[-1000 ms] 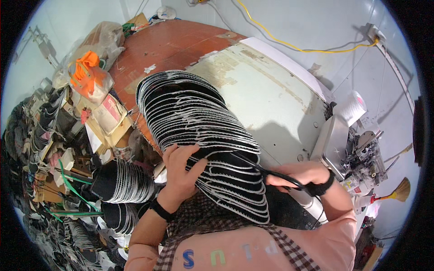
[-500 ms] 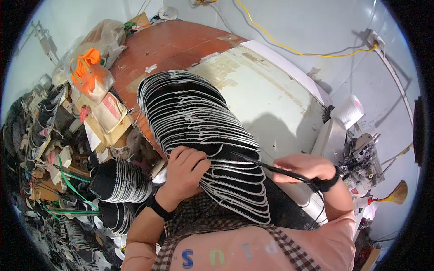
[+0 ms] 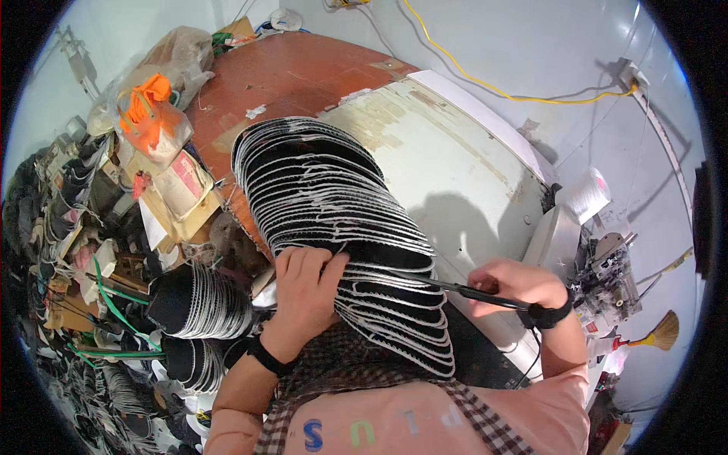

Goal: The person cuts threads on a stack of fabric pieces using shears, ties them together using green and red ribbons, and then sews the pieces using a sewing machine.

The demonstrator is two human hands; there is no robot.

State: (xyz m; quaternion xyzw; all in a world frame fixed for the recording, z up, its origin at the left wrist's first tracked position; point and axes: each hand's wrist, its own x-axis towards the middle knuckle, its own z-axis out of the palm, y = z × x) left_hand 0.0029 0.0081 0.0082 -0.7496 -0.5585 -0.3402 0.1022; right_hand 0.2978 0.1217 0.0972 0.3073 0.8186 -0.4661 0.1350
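A long overlapping row of black curved fabric pieces (image 3: 318, 174) with white stitched edges lies across the table and down toward my lap. My left hand (image 3: 307, 280) is bent over the row's left edge, fingers curled on the pieces near a gap in the row. In my right hand (image 3: 516, 284) is a slim pair of scissors (image 3: 485, 294) with black handles, closed round by my fingers. Their pointed metal end reaches left into the gap, close to the white edging. Whether the tip touches thread is too small to tell.
The table (image 3: 455, 152) has a reddish part and a pale, worn part. A white thread cone (image 3: 584, 191) stands by a sewing machine (image 3: 610, 269) at right. More stitched black pieces (image 3: 205, 303) are bundled at left, near a cluttered heap and an orange bag (image 3: 152, 114).
My right hand has turned a little, and the scissors now lie flatter, their tip slightly lower. My left hand has shifted slightly left. The gap in the row looks wider.
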